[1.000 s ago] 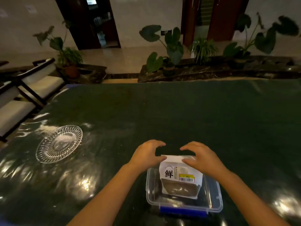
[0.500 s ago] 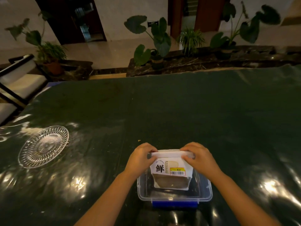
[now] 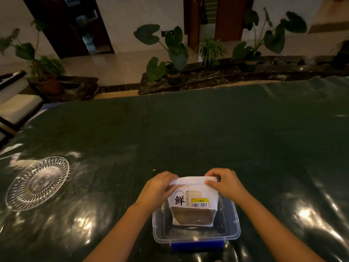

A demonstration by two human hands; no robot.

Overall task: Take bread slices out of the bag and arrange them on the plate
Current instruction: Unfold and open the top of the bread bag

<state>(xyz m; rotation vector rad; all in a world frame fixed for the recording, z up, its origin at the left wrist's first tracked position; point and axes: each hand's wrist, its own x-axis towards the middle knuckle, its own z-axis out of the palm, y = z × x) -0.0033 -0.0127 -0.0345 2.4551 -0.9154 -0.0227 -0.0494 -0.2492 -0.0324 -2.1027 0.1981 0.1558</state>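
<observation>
Head view: both hands, left hand (image 3: 157, 188) and right hand (image 3: 224, 183), pinch the bread bag (image 3: 193, 200) top between them.

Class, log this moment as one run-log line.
stage: opening bag | left hand: gripping bread bag top | right hand: same | bag: upright in clear container | plate: empty
</observation>
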